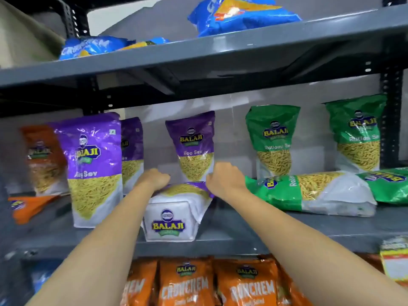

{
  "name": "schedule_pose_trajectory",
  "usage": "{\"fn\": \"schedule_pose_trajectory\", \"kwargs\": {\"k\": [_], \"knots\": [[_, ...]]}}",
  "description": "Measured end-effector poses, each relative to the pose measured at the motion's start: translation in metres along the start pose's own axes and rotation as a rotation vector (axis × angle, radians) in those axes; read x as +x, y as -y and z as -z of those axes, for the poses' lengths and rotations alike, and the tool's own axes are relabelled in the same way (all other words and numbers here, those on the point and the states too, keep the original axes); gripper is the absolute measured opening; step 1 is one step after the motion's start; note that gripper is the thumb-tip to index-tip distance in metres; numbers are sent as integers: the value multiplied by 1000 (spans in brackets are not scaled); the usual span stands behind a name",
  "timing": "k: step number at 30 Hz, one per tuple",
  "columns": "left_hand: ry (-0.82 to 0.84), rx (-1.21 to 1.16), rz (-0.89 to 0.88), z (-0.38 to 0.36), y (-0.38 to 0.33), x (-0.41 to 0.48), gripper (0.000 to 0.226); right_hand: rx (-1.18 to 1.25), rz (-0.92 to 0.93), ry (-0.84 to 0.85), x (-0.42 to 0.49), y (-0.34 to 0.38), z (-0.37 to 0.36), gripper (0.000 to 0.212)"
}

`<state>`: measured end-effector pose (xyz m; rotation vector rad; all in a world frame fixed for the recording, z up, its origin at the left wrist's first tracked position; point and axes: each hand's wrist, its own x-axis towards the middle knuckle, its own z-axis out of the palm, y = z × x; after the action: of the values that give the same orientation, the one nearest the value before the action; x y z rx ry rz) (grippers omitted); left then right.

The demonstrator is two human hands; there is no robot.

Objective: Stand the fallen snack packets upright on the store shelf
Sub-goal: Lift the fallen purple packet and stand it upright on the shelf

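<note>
Several packets on the middle shelf already stand: a big purple one at the left, another purple one just behind it, a third at centre back, two green ones on the right, a blurred orange one far left. Left to right, judging by how they lie: a long green packet on its side, a second green one beside it, a flat orange one, blue bags on the top shelf. In hand now: a fallen purple packet, bottom gusset facing the camera, top pointing back. Both arms reach forward; the left hand and the right hand curl over its far upper edge, fingers closed on the film, fingertips hidden behind it. Likely mid-tilt, not upright yet.
</note>
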<state>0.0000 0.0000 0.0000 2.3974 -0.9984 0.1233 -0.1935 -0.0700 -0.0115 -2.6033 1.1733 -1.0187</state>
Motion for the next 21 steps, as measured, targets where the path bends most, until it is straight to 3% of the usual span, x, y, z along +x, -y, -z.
{"fn": "schedule_pose_trajectory", "kwargs": {"k": [4,7,10,14,18,21], "knots": [[303,-94,34,0,3,-19,44,271,-357,503,-10,25,-20,68],[346,-148,-19,4,4,-27,44,632,-493,544,-9,24,-30,58],[255,-236,-6,4,5,-28,32,893,-511,496,-10,23,-39,40],[-47,-796,167,-1,7,-23,19,1190,-566,336,-4,28,-52,67],[-360,-1071,118,13,-8,-40,36,1299,-426,75,-5,39,-37,76],[-514,-1192,-21,25,-17,-57,43,1282,-241,-101,-18,43,-11,35]]}}
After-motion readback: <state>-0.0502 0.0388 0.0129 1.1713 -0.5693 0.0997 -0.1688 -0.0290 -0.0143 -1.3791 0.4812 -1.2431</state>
